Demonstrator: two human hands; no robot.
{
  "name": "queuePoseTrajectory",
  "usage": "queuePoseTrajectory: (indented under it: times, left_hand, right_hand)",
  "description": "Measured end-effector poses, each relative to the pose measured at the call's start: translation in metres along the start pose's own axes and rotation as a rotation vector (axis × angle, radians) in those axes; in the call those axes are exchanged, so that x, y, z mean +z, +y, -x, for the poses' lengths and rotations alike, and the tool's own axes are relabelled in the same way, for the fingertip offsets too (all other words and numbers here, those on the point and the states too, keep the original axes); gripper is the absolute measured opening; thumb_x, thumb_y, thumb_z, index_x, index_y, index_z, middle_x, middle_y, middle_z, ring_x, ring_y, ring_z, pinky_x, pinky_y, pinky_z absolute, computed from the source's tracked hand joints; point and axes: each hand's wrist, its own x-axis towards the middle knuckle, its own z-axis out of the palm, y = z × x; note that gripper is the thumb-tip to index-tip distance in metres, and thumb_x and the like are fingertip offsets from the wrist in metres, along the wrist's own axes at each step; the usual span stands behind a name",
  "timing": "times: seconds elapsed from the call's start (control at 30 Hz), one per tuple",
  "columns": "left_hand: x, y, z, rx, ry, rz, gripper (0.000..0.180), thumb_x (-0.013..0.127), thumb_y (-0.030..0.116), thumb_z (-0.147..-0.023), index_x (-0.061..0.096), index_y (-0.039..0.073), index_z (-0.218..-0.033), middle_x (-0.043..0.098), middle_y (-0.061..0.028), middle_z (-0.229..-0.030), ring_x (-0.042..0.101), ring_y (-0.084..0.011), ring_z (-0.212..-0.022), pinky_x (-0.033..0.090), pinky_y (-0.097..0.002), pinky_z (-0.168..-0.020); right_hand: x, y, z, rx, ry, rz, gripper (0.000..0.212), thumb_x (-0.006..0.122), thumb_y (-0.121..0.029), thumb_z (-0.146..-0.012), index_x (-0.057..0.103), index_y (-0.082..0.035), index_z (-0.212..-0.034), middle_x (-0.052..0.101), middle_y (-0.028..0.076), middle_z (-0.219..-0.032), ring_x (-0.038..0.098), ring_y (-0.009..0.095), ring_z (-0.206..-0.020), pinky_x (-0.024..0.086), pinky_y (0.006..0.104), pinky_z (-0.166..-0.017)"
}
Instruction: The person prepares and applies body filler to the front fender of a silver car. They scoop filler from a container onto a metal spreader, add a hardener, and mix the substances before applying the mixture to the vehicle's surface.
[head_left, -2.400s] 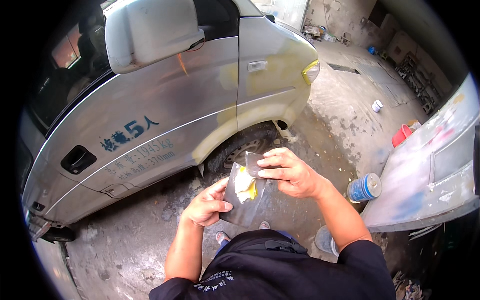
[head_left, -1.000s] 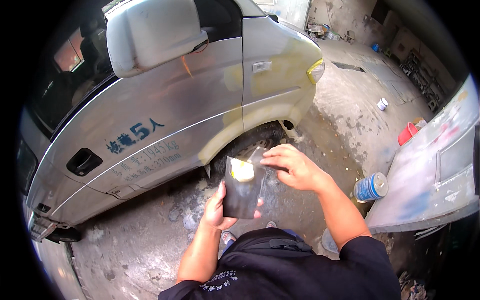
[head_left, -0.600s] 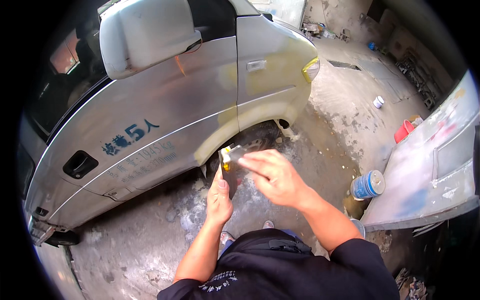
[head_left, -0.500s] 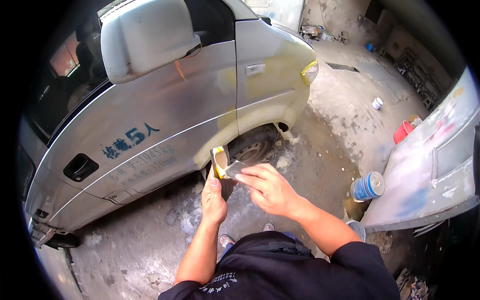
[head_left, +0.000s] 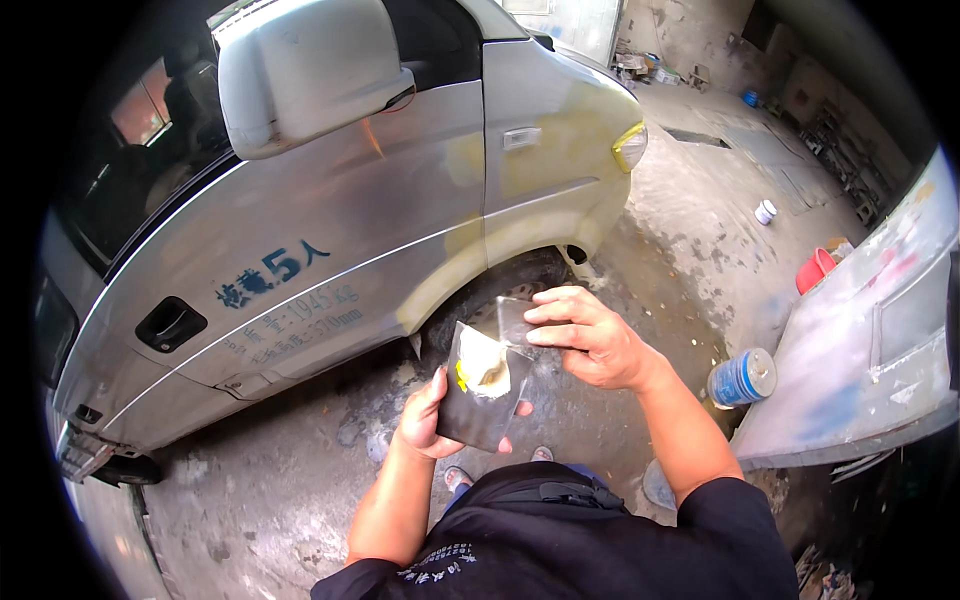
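My left hand [head_left: 424,418] is closed around a thin dark mixing plate [head_left: 474,423], thumb at its left edge and fingertips showing past its right side. On the plate lies a cream-coloured mound of putty [head_left: 486,362] with a bright yellow streak [head_left: 461,376] at its left. Between the fingers and thumb of my right hand [head_left: 605,342] is a flat grey putty scraper [head_left: 513,320], held over the plate's upper right corner close to the putty. The thumb is mostly hidden behind it.
A silver van [head_left: 400,170] with yellowish filler patches and a large mirror [head_left: 305,75] stands ahead, its wheel arch just beyond my hands. At right are a blue-and-white bucket [head_left: 742,380], a red basin [head_left: 815,270], a small white tub [head_left: 765,211] and a paint-stained panel [head_left: 850,370].
The plate has turned from edge-on to face-up, so the putty shows more fully. My right hand has moved up and right, lifting the scraper toward the plate's upper edge.
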Motion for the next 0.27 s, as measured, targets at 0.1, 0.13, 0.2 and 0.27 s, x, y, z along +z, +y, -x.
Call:
queuePoseTrajectory:
  times: [0.1,0.13,0.2,0.27]
  left_hand:
    - [0.015,0.006,-0.005,0.223,0.152,-0.167,0.070,0.046,0.051,-0.093,0.029,0.005,-0.143,0.042,-0.0191,-0.139,0.041,-0.0431,-0.127,0.052,-0.0584,-0.084]
    - [0.012,0.005,-0.009,0.300,0.188,-0.264,0.070,0.044,0.053,-0.094,0.029,0.005,-0.143,0.043,-0.0192,-0.138,0.041,-0.0387,-0.129,0.045,-0.0596,-0.094]
    - [0.005,0.001,-0.011,0.428,0.256,-0.504,0.070,0.042,0.054,-0.094,0.029,0.006,-0.143,0.043,-0.0193,-0.138,0.041,-0.0380,-0.129,0.037,-0.0616,-0.099]
    - [0.007,-0.007,-0.020,0.512,0.273,-0.662,0.071,0.043,0.055,-0.093,0.028,0.008,-0.144,0.043,-0.0175,-0.140,0.040,-0.0372,-0.130,0.029,-0.0628,-0.105]
  right_hand:
    - [0.000,-0.009,0.032,0.531,0.209,-0.468,0.037,0.054,0.006,-0.082,0.055,-0.001,-0.119,0.061,0.013,-0.116,0.057,0.024,-0.111,0.045,0.0395,-0.095]
    - [0.007,-0.015,0.038,0.581,0.306,-0.731,0.038,0.054,0.004,-0.084,0.051,-0.001,-0.122,0.060,0.011,-0.115,0.056,0.020,-0.110,0.045,0.0362,-0.094]
    - [0.030,-0.022,0.051,0.756,0.286,-1.037,0.043,0.057,0.000,-0.086,0.044,0.000,-0.126,0.058,0.010,-0.115,0.055,0.017,-0.111,0.042,0.0327,-0.096]
    - [0.062,-0.029,0.052,0.886,0.162,-1.100,0.044,0.060,-0.002,-0.084,0.044,0.000,-0.126,0.055,0.011,-0.121,0.052,0.018,-0.114,0.041,0.0315,-0.099]
